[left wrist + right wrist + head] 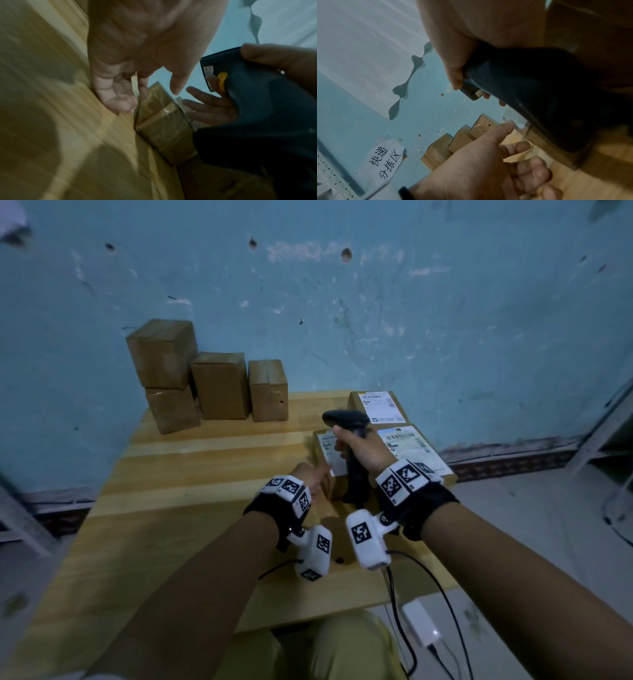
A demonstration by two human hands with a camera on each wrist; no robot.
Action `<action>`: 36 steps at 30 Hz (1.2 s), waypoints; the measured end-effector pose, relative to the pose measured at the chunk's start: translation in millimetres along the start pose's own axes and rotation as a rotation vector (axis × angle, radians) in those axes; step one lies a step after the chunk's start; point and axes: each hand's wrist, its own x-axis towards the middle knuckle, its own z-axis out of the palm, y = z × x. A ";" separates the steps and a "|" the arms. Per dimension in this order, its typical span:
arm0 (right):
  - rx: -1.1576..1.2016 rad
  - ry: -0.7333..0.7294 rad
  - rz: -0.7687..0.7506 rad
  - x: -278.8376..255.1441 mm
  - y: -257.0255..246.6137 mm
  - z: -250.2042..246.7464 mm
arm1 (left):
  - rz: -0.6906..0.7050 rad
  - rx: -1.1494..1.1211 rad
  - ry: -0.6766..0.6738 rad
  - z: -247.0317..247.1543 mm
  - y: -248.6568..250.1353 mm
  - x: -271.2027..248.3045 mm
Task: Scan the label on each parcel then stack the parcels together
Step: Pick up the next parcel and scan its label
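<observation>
On the right side of the wooden table (171,491) lies a small brown parcel (325,448) with a white label on top. My right hand (356,446) grips a black handheld scanner (346,419) by its handle and holds it just above this parcel; the scanner's head points left and away. My left hand (317,474) is at the parcel's near left corner. Its thumb stretches over the top edge and its fingers (120,102) lie loosely curled beside the parcel (164,121). The picture is blurred, and no firm hold shows.
Two more labelled parcels lie behind and to the right (376,404) (411,446). Several plain brown boxes (205,381) stand stacked at the table's back left against the blue wall. Cables and a white adapter (419,625) are on the floor at the right.
</observation>
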 end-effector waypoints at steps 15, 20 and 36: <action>-0.073 -0.218 0.038 -2.7 -36.5 60.0 | 0.018 -0.110 0.148 -100.7 1.9 1.0; -0.277 -0.204 0.117 15.3 -24.2 82.6 | 0.052 0.054 0.243 -127.9 -3.9 17.8; -0.184 -0.241 0.149 45.9 8.5 83.8 | 0.611 0.970 0.463 -112.0 85.6 110.9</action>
